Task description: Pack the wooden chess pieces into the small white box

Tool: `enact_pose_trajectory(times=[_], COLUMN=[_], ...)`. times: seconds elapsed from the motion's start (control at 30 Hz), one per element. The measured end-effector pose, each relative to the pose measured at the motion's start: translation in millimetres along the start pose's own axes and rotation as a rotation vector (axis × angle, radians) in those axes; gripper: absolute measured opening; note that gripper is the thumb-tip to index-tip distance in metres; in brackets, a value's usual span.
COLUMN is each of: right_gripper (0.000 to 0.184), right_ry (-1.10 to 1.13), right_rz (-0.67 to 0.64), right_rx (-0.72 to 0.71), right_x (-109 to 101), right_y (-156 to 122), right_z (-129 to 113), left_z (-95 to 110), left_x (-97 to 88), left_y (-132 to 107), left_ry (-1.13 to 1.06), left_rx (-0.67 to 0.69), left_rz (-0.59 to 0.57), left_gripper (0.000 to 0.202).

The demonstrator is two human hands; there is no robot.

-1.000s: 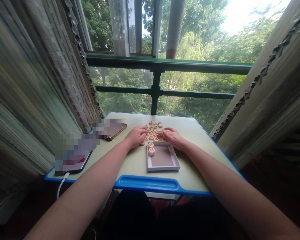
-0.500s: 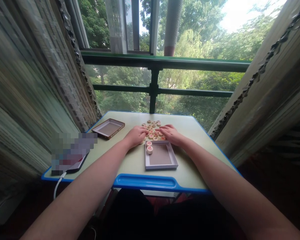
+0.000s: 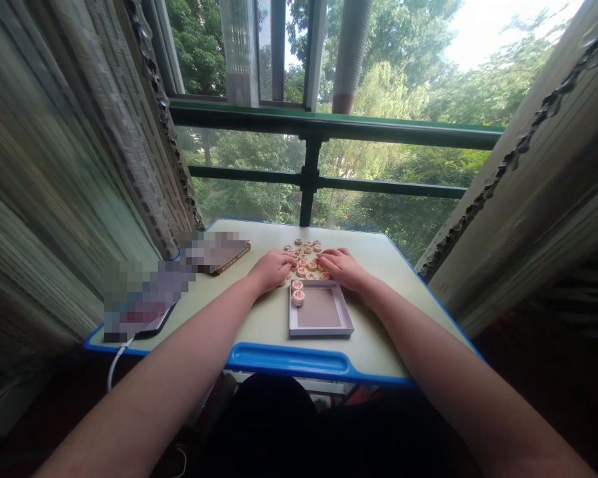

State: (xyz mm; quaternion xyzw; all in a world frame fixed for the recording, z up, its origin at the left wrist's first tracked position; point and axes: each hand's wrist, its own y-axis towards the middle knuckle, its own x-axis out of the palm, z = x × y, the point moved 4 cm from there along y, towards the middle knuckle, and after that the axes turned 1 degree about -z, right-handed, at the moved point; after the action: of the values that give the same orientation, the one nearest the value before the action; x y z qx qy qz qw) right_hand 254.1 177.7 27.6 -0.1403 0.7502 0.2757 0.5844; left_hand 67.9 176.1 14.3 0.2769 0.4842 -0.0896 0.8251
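Several round xiangqi pieces with red and dark characters lie in a loose group on the table. My left hand rests at the left edge of the group, its loosely bent fingers touching the pieces there and partly covering some. From the other side, my right hand lies with fingers outstretched, tips on or against pieces at the group's right edge. Just nearer to me sits a shallow open box. Inside its far left corner are two red-marked pieces, one in front of the other.
At the table's left lies a box lid, partly blurred out. A phone-like device with a white cable is at the left edge. A blue pen groove runs along the front edge; a green railing stands beyond.
The view has shifted slightly. My right fingers appear drawn back a little to the right from the middle of the group; my left hand and the box stay in place.
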Motion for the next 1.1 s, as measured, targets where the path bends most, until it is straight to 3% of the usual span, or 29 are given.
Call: enact_pose_trajectory(times=[0.23, 0.43, 0.63, 1.1], right_gripper=[0.049, 0.042, 0.037, 0.038], right_ry=[0.022, -0.056, 0.016, 0.019], right_rz=[-0.047, -0.004, -0.015, 0.018], right_rx=[-0.011, 0.096, -0.019, 0.06], right_x=[3.3, 0.1, 2.3, 2.2], right_y=[3.0, 0.4, 1.5, -1.6], right_z=[3.6, 5.2, 1.4, 5.9], left_z=[0.5, 3.8, 5.0, 5.1], left_x=[-0.3, -2.5, -4.1, -5.3], left_y=[-0.7, -1.4, -3.0, -3.8], left_ry=[0.008, -0.006, 0.002, -0.008], left_rx=[-0.005, -0.01, -0.006, -0.004], left_rz=[-0.009, -0.011, -0.02, -0.021], left_gripper=[0.033, 0.033, 0.033, 0.03])
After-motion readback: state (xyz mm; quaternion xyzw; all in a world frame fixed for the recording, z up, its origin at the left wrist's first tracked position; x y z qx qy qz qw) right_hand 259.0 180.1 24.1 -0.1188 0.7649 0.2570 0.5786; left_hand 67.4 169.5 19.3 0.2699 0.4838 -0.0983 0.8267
